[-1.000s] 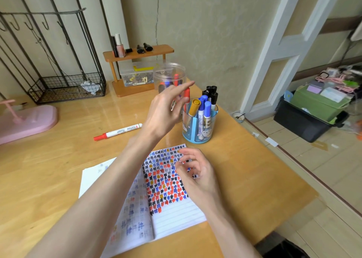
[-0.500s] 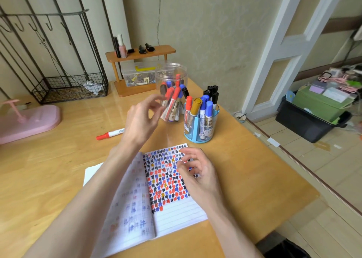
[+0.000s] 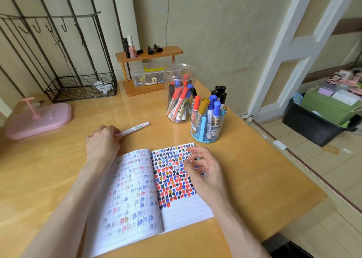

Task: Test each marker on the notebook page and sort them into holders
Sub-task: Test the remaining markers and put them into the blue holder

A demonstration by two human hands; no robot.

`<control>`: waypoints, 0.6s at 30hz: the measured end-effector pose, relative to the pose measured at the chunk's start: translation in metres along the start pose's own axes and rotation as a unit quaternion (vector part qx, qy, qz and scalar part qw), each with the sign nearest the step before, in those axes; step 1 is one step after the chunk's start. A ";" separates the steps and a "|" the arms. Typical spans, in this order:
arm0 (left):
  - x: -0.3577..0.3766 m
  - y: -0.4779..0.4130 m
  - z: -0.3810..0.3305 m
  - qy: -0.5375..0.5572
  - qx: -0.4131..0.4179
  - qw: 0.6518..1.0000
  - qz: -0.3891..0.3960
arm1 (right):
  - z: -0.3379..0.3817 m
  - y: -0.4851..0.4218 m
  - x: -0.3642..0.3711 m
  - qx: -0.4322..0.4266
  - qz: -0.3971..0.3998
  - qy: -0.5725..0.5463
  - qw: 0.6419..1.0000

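Head view: your left hand curled its fingers over the near end of the marker, which lay on the table. Your right hand rested on the open notebook, fingers loosely bent, holding nothing. Behind it stood the holder.

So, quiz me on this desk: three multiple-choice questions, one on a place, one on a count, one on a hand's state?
1. Where is the loose marker? A. on the desk, left of the clear jar; B. on the shelf; C. on the floor.
2. Mustard caps in the blue holder? A. none; B. one; C. three.
3. The left hand is: A. lying flat and empty; B. inside the jar; C. gripping the loose marker.
Answers: 1A, it lies on bare wood; 2B, one among red, blue and black; 3C, fingers curl round its end.
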State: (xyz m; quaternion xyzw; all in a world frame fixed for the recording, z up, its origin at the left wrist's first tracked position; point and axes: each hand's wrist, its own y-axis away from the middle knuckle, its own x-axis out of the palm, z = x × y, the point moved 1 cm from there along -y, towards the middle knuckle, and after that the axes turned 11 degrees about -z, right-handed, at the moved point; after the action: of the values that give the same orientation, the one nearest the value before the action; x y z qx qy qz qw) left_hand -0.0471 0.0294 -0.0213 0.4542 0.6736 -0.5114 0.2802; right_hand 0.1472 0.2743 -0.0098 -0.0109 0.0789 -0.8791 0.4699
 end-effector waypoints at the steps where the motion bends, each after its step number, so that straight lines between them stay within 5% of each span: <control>1: -0.003 0.001 -0.001 0.022 -0.007 1.000 0.010 | -0.001 0.000 -0.001 0.000 0.000 0.002 1.000; 4: -0.028 0.019 -0.019 0.126 0.012 0.992 0.008 | -0.001 -0.001 -0.001 0.003 -0.001 0.001 1.000; 10: -0.076 0.113 -0.072 0.265 0.208 0.938 0.084 | 0.005 0.002 -0.002 -0.011 0.003 -0.016 1.000; 18: -0.078 0.141 -0.079 0.351 0.156 0.916 0.118 | 0.011 0.006 -0.009 -0.011 -0.005 -0.083 0.997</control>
State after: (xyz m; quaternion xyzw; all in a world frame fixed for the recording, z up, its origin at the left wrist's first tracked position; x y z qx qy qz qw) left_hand 0.1204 0.0877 0.0083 0.7184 0.5819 -0.3810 0.0098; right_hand 0.1583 0.2771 0.0004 -0.0892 0.0498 -0.8767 0.4700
